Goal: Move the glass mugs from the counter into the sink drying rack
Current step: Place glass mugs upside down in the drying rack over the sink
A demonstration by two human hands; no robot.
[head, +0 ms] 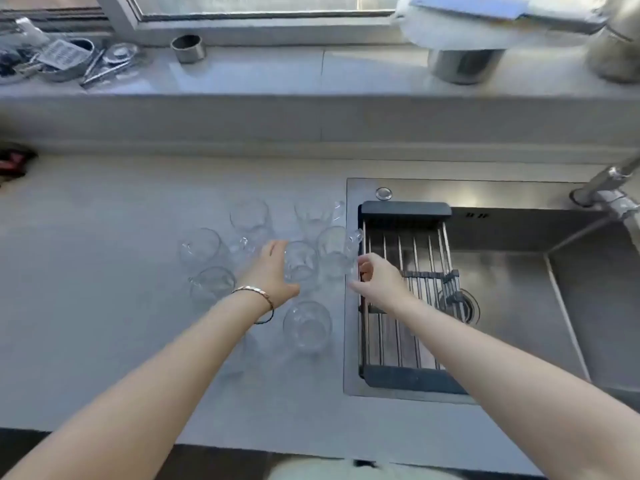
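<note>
Several clear glass mugs stand grouped on the grey counter [104, 271] left of the sink. My left hand [273, 271], with a bracelet at the wrist, curls around the left side of the middle mug [302, 263], fingers behind it and thumb in front. My right hand [375, 280] is pinched on the handle of the rightmost mug [334, 251], at the counter's edge by the sink. Other mugs stand behind [250, 216] and to the left [200, 247], and one stands nearer me [306, 325]. The drying rack [405, 211], dark-framed with metal bars, spans the sink's left part and holds nothing.
The steel sink [519, 271] has a drain under the rack and a faucet [609, 188] at the back right. On the window sill stand a metal cup [188, 48], a pile of utensils [69, 60] and a white appliance [467, 39].
</note>
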